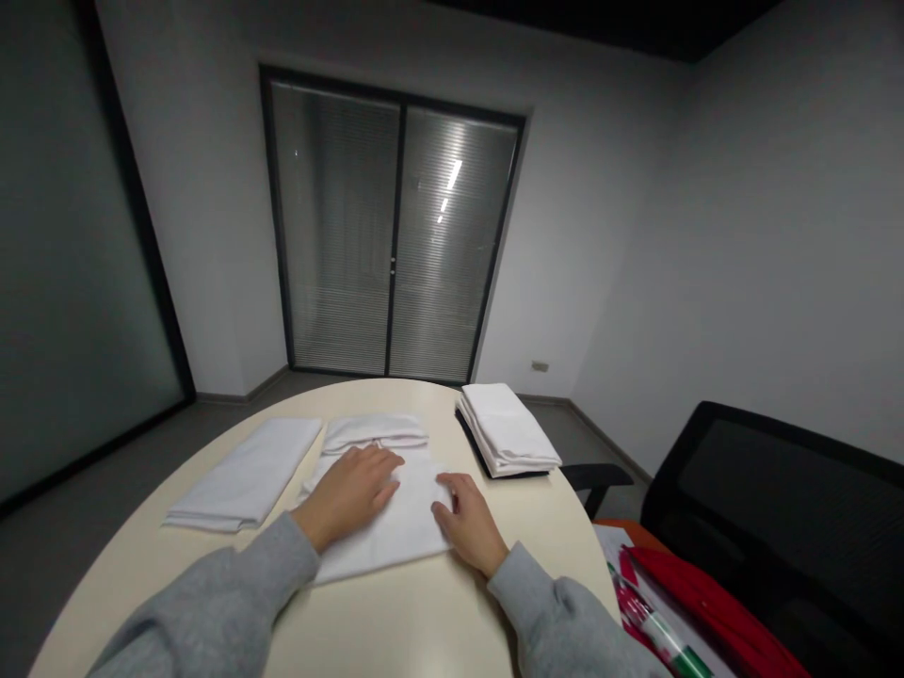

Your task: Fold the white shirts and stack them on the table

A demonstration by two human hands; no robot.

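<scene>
Folding in hand: I judge this to be the arranging and smoothing of a partly folded white fabric piece (pixel 415 508), its far end turned into a layered band and its near part spread flat.
Left hand: my left hand (pixel 353 490) lies palm down over the left part of the fabric, fingers extended toward the far band; it appears to press or smooth, gripping nothing that I can see.
Right hand: my right hand (pixel 467 523) is at the fabric's right edge, thumb and forefinger apart; the remaining fingers curl out of sight.
Next fold: the work seems to call for squaring the right edge and flattening the far band before another turn; a skewed layer would probably leave the bundle uneven.
White fabric: on the round, cream-coloured tabletop (pixel 395 621), directly before me; the near panel is mostly smooth, its near edge slanting slightly, while the far band is creased and bulky. Whether it is a garment, I cannot tell.
Left neighbour: a flat, rectangular, folded white cloth (pixel 247 471), just beside it.
Right stack: several neatly folded white cloths (pixel 508 424) above a thin black layer (pixel 475 447), toward the tabletop's far right edge.
</scene>
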